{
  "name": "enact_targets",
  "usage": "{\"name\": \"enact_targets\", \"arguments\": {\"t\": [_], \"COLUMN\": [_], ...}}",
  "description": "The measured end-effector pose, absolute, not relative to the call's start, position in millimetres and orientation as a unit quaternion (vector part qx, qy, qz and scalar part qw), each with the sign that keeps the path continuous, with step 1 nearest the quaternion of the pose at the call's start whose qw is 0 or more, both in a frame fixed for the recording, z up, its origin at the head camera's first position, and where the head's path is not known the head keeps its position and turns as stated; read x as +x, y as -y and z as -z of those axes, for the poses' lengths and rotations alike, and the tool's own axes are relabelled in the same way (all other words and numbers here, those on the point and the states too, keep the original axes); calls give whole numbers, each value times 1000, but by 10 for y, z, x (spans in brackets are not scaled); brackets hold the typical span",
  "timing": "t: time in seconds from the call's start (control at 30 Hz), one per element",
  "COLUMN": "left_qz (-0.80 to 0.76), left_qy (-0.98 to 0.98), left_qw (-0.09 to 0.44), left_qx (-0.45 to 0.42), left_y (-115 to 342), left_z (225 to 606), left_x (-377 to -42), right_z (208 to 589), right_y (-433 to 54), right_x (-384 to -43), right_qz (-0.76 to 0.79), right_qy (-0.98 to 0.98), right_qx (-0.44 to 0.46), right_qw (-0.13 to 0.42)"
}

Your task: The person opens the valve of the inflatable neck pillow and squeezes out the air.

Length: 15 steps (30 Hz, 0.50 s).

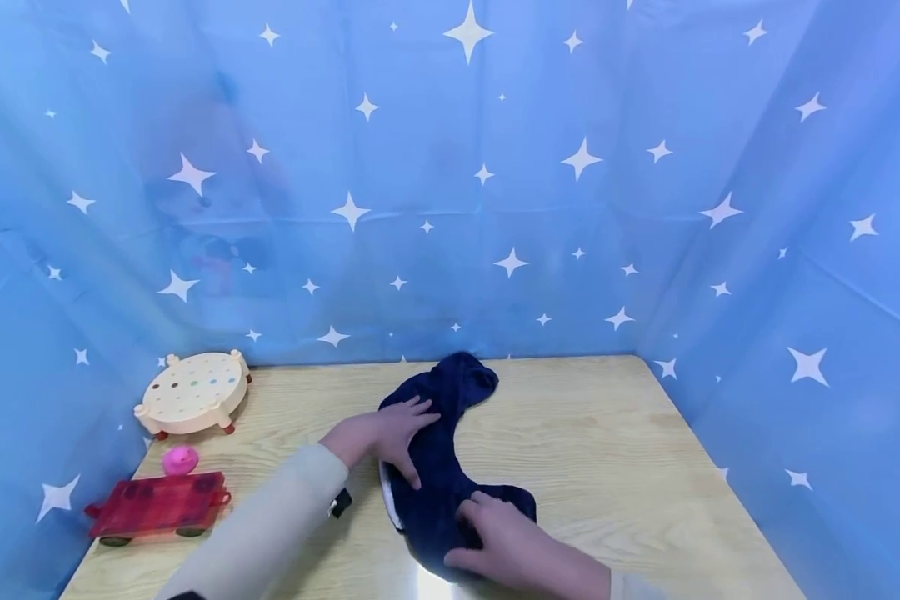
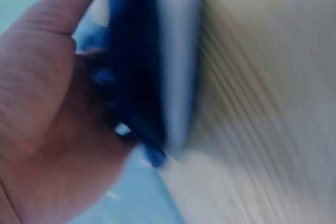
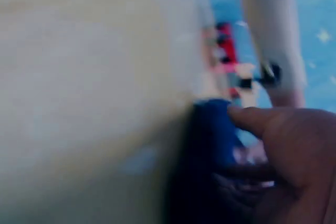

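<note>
A dark navy U-shaped neck pillow (image 1: pixel 441 454) lies on the wooden table in the head view, its opening toward the right. A pale strip runs along its left edge and shows again in the left wrist view (image 2: pixel 180 61). My left hand (image 1: pixel 399 432) rests on the upper left of the curve, fingers and thumb spread over the fabric. At the near end, my right hand (image 1: pixel 513 542) grips the pillow, its fingers bent over the top. The right wrist view, blurred, has the thumb at the edge of the dark fabric (image 3: pixel 207 150).
At the back left stands a round cream stool-like piece (image 1: pixel 195 387) with coloured dots and short legs. A small pink round object (image 1: pixel 180 460) sits before it, beside a see-through red wheeled toy cart (image 1: pixel 159 504). A blue star-patterned curtain (image 1: pixel 435 183) surrounds the table (image 1: pixel 607 450).
</note>
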<state>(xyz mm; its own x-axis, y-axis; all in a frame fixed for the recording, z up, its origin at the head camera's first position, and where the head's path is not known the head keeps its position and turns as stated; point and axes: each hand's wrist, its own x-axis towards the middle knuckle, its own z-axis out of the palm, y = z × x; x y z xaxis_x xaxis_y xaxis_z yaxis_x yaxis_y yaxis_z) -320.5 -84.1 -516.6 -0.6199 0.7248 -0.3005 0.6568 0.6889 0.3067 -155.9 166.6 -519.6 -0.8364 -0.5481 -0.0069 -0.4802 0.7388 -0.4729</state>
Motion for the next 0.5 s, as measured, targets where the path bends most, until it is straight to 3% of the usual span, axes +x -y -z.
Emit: {"name": "enact_targets", "arguments": {"t": [0.17,0.33,0.5], "left_qz": [-128,-120,-121], "left_qy": [-914,-933,-950], "left_qw": [158,79,84], "left_qx": [350,331,275], "left_y": [742,553,373], "left_z": [5058,5130,5288], "left_x": [-2595,-2066,-1841], "right_z": [5109,5114,5190], "right_y": [-1838,-1939,-1841], "right_x": [-2181,-2913,-3457], "right_qz": [288,286,241], "right_qy": [-920,-924,-924], "right_qx": [-267,-256,-296], "right_qw": [-1,-5,-20]}}
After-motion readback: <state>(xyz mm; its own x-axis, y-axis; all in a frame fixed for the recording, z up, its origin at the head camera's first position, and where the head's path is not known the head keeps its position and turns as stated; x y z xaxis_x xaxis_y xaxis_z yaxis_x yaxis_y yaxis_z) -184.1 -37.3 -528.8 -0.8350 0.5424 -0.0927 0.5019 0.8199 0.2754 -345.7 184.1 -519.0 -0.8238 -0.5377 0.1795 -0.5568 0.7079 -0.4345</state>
